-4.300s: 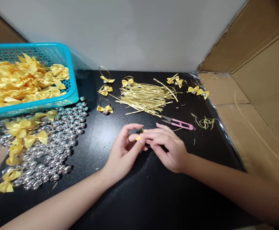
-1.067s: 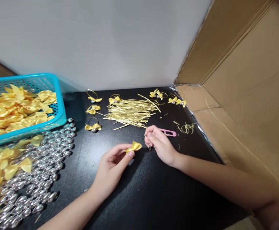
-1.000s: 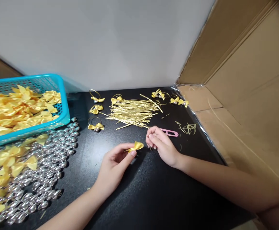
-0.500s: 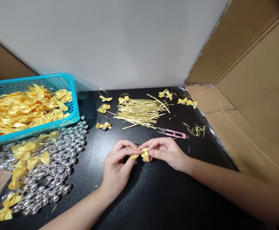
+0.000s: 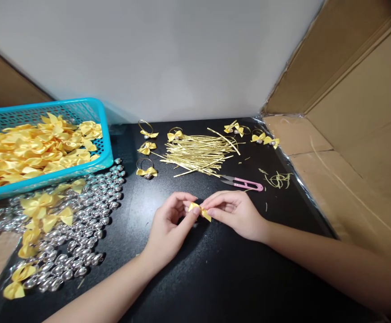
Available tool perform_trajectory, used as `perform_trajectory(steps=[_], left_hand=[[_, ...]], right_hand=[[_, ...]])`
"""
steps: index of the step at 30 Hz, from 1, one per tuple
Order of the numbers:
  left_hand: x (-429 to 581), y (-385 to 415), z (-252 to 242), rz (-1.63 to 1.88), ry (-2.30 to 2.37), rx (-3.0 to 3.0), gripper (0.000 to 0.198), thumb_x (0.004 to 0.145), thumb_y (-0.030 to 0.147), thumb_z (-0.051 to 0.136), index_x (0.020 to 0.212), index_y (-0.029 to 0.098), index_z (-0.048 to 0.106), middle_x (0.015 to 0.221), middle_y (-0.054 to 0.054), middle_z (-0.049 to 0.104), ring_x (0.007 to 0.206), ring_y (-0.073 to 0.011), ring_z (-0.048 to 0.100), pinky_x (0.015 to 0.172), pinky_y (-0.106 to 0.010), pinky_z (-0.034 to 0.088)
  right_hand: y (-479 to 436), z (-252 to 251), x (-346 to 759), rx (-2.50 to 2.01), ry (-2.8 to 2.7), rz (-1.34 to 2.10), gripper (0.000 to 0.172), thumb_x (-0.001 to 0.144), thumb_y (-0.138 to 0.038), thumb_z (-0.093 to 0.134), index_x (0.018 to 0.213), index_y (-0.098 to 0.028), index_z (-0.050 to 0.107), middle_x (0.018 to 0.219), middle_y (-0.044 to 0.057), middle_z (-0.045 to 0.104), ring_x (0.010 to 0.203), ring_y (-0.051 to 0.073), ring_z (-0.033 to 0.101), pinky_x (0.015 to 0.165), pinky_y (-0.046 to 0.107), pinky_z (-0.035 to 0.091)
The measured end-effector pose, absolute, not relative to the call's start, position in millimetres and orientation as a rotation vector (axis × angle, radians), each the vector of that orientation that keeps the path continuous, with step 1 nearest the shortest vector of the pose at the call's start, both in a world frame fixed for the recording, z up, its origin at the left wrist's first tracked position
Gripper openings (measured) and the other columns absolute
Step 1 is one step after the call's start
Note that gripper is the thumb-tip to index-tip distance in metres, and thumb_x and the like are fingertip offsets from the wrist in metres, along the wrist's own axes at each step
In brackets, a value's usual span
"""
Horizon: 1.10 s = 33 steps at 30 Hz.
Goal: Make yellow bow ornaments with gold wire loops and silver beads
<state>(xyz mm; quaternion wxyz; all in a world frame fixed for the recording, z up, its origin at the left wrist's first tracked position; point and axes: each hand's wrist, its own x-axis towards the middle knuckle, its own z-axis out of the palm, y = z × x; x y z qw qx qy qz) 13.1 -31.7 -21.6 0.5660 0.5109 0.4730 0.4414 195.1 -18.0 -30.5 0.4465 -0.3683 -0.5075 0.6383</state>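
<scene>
I see bare table (image 5: 215, 278) along near edge; silver beads (image 5: 81, 233) crowd left edge, gold wires (image 5: 198, 154) and snips (image 5: 244, 183) toward far edge.

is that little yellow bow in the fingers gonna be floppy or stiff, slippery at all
The yellow bow looks like thin ribbon, so probably very light and soft, creasing easily. Its glossy sheen hints it may be slippery. The left hand and right hand pinch it with fingertips only, so little force is likely needed.
</scene>
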Motion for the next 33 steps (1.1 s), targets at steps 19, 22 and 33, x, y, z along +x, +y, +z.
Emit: perform_trajectory(steps=[19,22,33], left_hand=[[14.3,-39.9,-19.6,1.138,1.342,2.363,0.032,0.075,0.014,0.071,0.103,0.022,0.059,0.094,-0.005,0.058,0.087,-0.0213,0.056,0.08,-0.035,0.043],[13.2,-38.3,-18.5,1.078,1.357,2.351,0.023,0.078,0.016,0.069,0.1,0.021,0.065,0.089,-0.005,0.062,0.083,-0.021,0.056,0.076,-0.035,0.042],[8.7,-28.1,-23.4,1.151,1.315,1.608,0.017,0.085,0.02,0.064,0.096,0.024,0.077,0.08,-0.002,0.069,0.07,-0.0146,0.061,0.063,-0.026,0.048]], right_hand=[[-12.6,-26.1,195.2,-1.001,-0.975,1.706,0.015,0.065,-0.028,0.083,0.075,-0.018,0.076,0.072,0.003,0.076,0.063,0.011,0.069,0.063,0.025,0.06],[-13.3,-25.3,195.1,-0.982,-0.973,1.73,0.014,0.066,-0.026,0.083,0.075,-0.019,0.076,0.074,0.003,0.077,0.065,0.011,0.071,0.066,0.024,0.061],[-12.6,-32.9,194.3,-0.899,-1.037,1.541,0.009,0.074,-0.025,0.077,0.082,-0.022,0.075,0.095,0.003,0.071,0.072,0.01,0.07,0.073,0.028,0.062]])
